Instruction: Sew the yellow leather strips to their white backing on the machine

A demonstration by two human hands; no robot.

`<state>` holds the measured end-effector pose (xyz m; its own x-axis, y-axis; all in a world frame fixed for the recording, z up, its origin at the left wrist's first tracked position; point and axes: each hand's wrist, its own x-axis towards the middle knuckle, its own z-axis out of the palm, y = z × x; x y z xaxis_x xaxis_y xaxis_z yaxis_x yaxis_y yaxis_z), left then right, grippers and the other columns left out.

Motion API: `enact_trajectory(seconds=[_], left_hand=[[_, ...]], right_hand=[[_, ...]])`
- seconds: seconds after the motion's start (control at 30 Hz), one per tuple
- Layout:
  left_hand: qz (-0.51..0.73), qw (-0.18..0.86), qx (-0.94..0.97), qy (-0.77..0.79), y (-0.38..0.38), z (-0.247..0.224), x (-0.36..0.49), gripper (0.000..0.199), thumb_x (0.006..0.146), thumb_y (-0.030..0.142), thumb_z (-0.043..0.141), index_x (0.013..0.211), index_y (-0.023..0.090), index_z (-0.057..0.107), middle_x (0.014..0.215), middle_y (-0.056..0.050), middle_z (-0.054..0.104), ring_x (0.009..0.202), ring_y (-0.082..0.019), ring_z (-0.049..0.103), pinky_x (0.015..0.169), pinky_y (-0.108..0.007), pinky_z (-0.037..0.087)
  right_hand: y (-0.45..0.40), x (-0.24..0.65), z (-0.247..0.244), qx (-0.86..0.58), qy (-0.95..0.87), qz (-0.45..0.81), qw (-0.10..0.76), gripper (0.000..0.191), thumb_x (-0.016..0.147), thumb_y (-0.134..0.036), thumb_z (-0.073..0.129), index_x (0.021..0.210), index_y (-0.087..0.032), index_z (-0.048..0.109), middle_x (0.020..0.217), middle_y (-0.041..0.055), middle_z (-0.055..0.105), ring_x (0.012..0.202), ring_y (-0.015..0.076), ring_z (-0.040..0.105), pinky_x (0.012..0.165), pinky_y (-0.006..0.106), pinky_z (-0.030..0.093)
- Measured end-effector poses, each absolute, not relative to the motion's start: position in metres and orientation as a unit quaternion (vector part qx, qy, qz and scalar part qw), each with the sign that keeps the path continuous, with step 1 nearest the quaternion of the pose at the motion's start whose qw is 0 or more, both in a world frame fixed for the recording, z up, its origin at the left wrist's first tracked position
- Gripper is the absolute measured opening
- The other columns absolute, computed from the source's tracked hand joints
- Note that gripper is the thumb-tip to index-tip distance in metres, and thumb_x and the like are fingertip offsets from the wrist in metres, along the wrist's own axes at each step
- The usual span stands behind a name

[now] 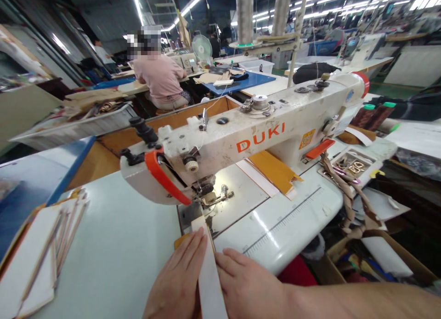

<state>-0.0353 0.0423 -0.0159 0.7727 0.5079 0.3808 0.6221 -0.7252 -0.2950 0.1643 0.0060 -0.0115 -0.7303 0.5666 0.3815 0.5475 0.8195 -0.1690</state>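
Note:
A long white strip point(211, 282) runs from the bottom edge up to the needle area of the white sewing machine point(220, 135). My left hand point(179, 273) lies along its left side, fingers stretched out and side by side, fingertips resting on the strip near the presser foot. Against the strip's right edge lies my right hand point(246, 280), fingers extended flat toward the strip. A bit of mustard-coloured material point(181, 241) shows beside the left fingers; how it joins the strip is hidden.
White pieces point(32, 252) are stacked on the table at the left. Mustard and white strips point(272, 169) lie under the machine arm. A tray of metal parts point(354, 165) sits at the right, above an open box point(379, 259). A person point(160, 80) sits farther back.

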Motion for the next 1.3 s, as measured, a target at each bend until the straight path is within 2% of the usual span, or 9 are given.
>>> enact_trajectory(seconds=[0.13,0.23,0.33,0.47,0.63,0.8,0.93,1.13,1.3], left_hand=[[-0.13,0.179,-0.919,-0.325,0.042,-0.015,-0.035,0.046,0.087,0.012,0.034,0.129,0.01,0.053,0.125,-0.014,0.064,0.115,-0.023,0.059,0.093,-0.035,0.05],[-0.118,0.167,-0.916,-0.344,0.041,-0.011,-0.031,0.044,0.088,0.011,0.033,0.124,0.013,0.058,0.124,-0.012,0.065,0.114,-0.023,0.059,0.091,-0.037,0.051],[-0.109,0.167,-0.914,-0.353,0.04,-0.004,-0.024,0.044,0.088,0.009,0.031,0.12,0.011,0.061,0.121,-0.013,0.066,0.111,-0.024,0.061,0.09,-0.038,0.052],[-0.101,0.185,-0.921,-0.329,0.038,0.003,-0.016,0.045,0.085,0.002,0.028,0.115,0.004,0.063,0.117,-0.016,0.068,0.108,-0.023,0.063,0.093,-0.036,0.05],[-0.086,0.188,-0.919,-0.336,0.037,0.001,-0.013,0.048,0.082,-0.002,0.028,0.114,0.005,0.063,0.118,-0.015,0.067,0.112,-0.023,0.06,0.096,-0.037,0.047],[-0.075,0.189,-0.919,-0.339,0.033,0.001,-0.009,0.044,0.085,0.001,0.029,0.115,0.003,0.062,0.113,-0.016,0.067,0.112,-0.025,0.059,0.097,-0.04,0.046],[-0.077,0.197,-0.909,-0.359,0.029,0.002,-0.006,0.039,0.088,0.005,0.032,0.114,0.003,0.061,0.111,-0.017,0.066,0.11,-0.028,0.059,0.095,-0.042,0.048],[-0.106,0.221,-0.897,-0.368,0.047,-0.001,-0.002,0.038,0.088,0.003,0.031,0.108,0.006,0.064,0.108,-0.014,0.068,0.107,-0.026,0.061,0.091,-0.038,0.051],[-0.155,0.204,-0.888,-0.382,0.068,-0.004,-0.001,0.038,0.091,0.005,0.029,0.111,0.007,0.061,0.108,-0.014,0.068,0.106,-0.023,0.062,0.088,-0.035,0.053]], right_hand=[[0.004,0.17,-0.007,-0.318,-0.925,0.007,0.207,0.03,0.089,-0.028,0.057,0.11,-0.007,0.064,0.121,0.0169,0.063,0.114,0.0284,0.054,0.097,0.04,0.044],[0.007,0.171,-0.008,-0.335,-0.917,-0.017,0.214,0.028,0.09,-0.022,0.057,0.113,-0.006,0.061,0.123,0.0171,0.061,0.113,0.027,0.054,0.099,0.04,0.043],[0.013,0.172,-0.009,-0.347,-0.91,-0.022,0.225,0.021,0.09,-0.017,0.058,0.107,-0.006,0.062,0.113,0.0138,0.066,0.105,0.0244,0.057,0.098,0.037,0.045],[0.023,0.173,-0.008,-0.359,-0.903,0.022,0.234,0.005,0.091,-0.013,0.057,0.088,-0.012,0.061,0.094,0.0072,0.066,0.095,0.0207,0.059,0.098,0.035,0.045],[0.031,0.176,-0.005,-0.324,-0.906,0.004,0.272,0.012,0.095,-0.013,0.05,0.098,-0.01,0.061,0.104,0.0088,0.065,0.1,0.0209,0.058,0.099,0.036,0.044],[0.041,0.18,-0.002,-0.236,-0.943,-0.013,0.236,0.016,0.095,-0.015,0.051,0.083,-0.013,0.061,0.093,0.0068,0.067,0.092,0.019,0.06,0.092,0.033,0.047],[0.048,0.182,-0.002,-0.204,-0.954,-0.031,0.22,0.018,0.096,-0.015,0.049,0.083,-0.013,0.061,0.092,0.007,0.068,0.089,0.0187,0.061,0.087,0.032,0.049],[0.068,0.181,-0.005,-0.191,-0.952,-0.047,0.236,0.016,0.094,-0.015,0.051,0.08,-0.013,0.061,0.085,0.0062,0.067,0.084,0.0196,0.061,0.08,0.032,0.051],[0.087,0.181,-0.008,-0.205,-0.946,-0.052,0.246,0.018,0.094,-0.015,0.051,0.079,-0.013,0.061,0.084,0.0061,0.066,0.083,0.0189,0.061,0.082,0.032,0.05]])
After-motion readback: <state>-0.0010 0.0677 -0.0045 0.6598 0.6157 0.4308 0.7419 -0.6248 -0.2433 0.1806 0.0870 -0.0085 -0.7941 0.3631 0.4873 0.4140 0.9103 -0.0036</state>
